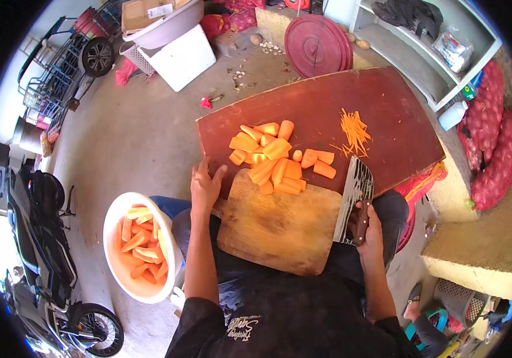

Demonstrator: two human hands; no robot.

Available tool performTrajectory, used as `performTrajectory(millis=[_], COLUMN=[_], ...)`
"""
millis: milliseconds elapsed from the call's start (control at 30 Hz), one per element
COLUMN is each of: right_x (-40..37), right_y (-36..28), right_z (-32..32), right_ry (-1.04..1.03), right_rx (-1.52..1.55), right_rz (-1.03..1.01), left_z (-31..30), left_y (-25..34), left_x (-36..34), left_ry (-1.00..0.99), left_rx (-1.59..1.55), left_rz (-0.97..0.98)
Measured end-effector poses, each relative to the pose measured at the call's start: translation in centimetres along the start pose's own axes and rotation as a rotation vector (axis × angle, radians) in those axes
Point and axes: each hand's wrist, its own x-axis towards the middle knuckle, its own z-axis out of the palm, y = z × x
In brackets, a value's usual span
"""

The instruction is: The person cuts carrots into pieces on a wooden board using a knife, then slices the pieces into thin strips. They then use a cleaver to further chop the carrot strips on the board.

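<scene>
In my right hand (370, 230) is the brown riveted handle of a cleaver (354, 191); its broad wet blade stands at the right edge of the wooden cutting board (277, 230). My left hand (207, 182) is at the left edge of the red-brown table, beside the board, with thumb and fingers apart and nothing in them. Peeled carrot chunks (277, 148) are heaped at the board's far edge and on the table behind it. A small pile of thin carrot strips (355, 131) lies farther right on the table.
A white bucket (110, 238) of peeled carrots stands left of my legs. Motorcycles (41, 232) are at far left. Right of the table are a shelf (405, 53), red mesh sacks (486, 137) and a concrete step (477, 262). A person's foot (412, 305) shows at lower right.
</scene>
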Motion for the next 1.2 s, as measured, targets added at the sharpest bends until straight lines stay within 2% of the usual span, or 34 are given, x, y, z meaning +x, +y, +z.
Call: performTrajectory(millis=[133, 233, 333, 400, 467, 633, 733, 833, 1033, 1133, 1200], right_x=[1.6, 3.6, 4.1, 4.1, 3.8, 2.1, 2.4, 2.7, 3.0, 0.9, -1.7], right_y=[0.0, -0.3, -0.6, -0.3, -0.2, -0.6, -0.5, -0.7, -1.1, -1.8, -3.1], right_z=[-0.8, -1.5, -1.7, -2.0, -2.7, -2.8, -3.6, -4.2, -4.4, -4.8, -2.0], right_ry=[-0.003, -0.066, -0.029, -0.011, 0.000, 0.003, -0.047, -0.042, -0.081, -0.088, -0.011], right_rx=[-0.006, 0.010, -0.005, -0.030, -0.037, -0.010, -0.040, -0.052, -0.029, -0.046, -0.067], right_rz=[-0.004, -0.009, -0.027, -0.038, -0.055, -0.126, -0.104, -0.090, -0.058, 0.042, 0.101], left_z=[-1.4, 3.1, 2.2, 2.3, 2.4, 0.2, 0.1, 1.2, -0.3, -2.6, -3.6], left_y=[1.1, -5.8, -3.5, -4.1, -5.1, -2.5, -2.2, -4.1, -2.2, 0.7, 2.7], left_x=[3.4, 6.9, 5.7, 4.9, 3.8, -0.4, 0.0, 1.0, 0.7, -2.5, -4.6], left_ry=[-0.065, -0.110, -0.095, -0.111, -0.145, -0.212, -0.156, -0.143, -0.189, -0.040, -0.092], left_rx=[-0.268, -0.188, -0.124, -0.200, -0.214, -0.096, -0.125, -0.292, -0.020, 0.080, 0.038], left_rz=[-0.234, -0.301, -0.213, -0.207, -0.207, -0.282, -0.248, -0.170, -0.217, -0.036, 0.065])
